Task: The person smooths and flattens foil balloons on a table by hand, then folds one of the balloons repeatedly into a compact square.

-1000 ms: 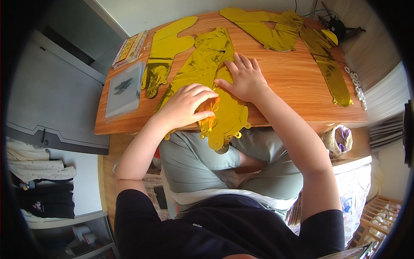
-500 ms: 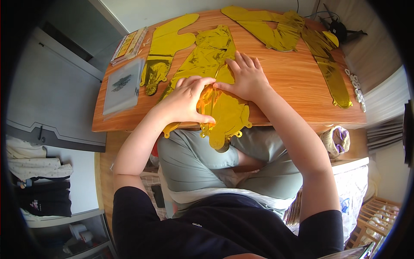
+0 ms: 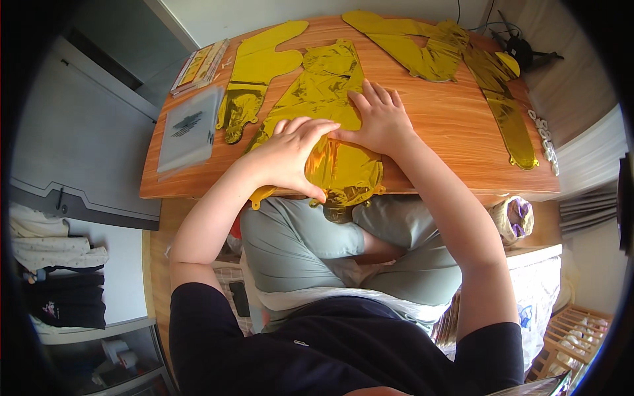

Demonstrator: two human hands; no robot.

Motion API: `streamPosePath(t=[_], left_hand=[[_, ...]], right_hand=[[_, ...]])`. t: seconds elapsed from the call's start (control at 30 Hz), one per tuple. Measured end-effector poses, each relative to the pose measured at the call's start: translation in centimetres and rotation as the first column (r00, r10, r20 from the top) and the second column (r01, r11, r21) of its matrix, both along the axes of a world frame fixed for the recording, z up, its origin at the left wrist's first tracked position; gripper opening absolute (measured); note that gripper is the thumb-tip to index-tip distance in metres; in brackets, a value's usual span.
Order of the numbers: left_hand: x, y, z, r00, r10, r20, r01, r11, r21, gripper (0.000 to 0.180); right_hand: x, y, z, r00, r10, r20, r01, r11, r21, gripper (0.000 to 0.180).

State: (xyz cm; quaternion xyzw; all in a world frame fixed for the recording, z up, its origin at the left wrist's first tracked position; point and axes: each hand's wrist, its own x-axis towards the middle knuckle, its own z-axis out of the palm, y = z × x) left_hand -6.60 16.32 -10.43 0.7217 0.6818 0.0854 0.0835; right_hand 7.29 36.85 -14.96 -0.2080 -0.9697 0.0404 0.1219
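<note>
A wooden surface (image 3: pixel 449 125) stands against a pale wall, its near edge over the seated person's lap; flat gold foil balloons lie spread across it. The left hand (image 3: pixel 287 155) is cupped with fingers curled, pressing down on the nearest gold foil balloon (image 3: pixel 330 132), which runs from the middle of the surface to its near edge and hangs a little over it; the thumb reaches toward the lower, crumpled end. The right hand (image 3: pixel 376 119) lies flat and spread just beside the left, palm down on the same balloon, fingers apart and pointing away from the person; neither hand is closed around anything. To the left of this balloon lies a second foil shape (image 3: pixel 254 76), flat and apart from the hands; farther left a clear plastic packet (image 3: pixel 188 129) rests near the surface's left edge, with a smaller printed packet (image 3: pixel 201 63) beyond it. At the far right, long gold foil pieces (image 3: pixel 462 56) stretch along the surface, and a dark cable (image 3: pixel 522 46) sits at the corner.
</note>
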Motion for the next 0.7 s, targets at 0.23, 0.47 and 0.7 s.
streamPosePath(t=[0.23, 0.47, 0.7], left_hand=[[-0.3, -0.3, 0.1, 0.998, 0.031, 0.063, -0.029, 0.999, -0.036, 0.136], [-0.3, -5.2, -0.3, 0.810, 0.445, 0.382, -0.544, 0.813, 0.206, 0.066], [2.2, -11.1, 0.1, 0.214, 0.969, -0.125, -0.968, 0.227, 0.107, 0.073]], right_hand=[[-0.2, 0.2, 0.3, 1.000, 0.012, -0.007, -0.012, 1.000, 0.013, 0.113], [-0.1, 0.3, 0.5, 0.997, -0.006, 0.072, 0.007, 1.000, -0.023, 0.120], [-0.1, 0.1, 0.2, 0.999, -0.001, 0.044, 0.001, 1.000, 0.000, 0.118]])
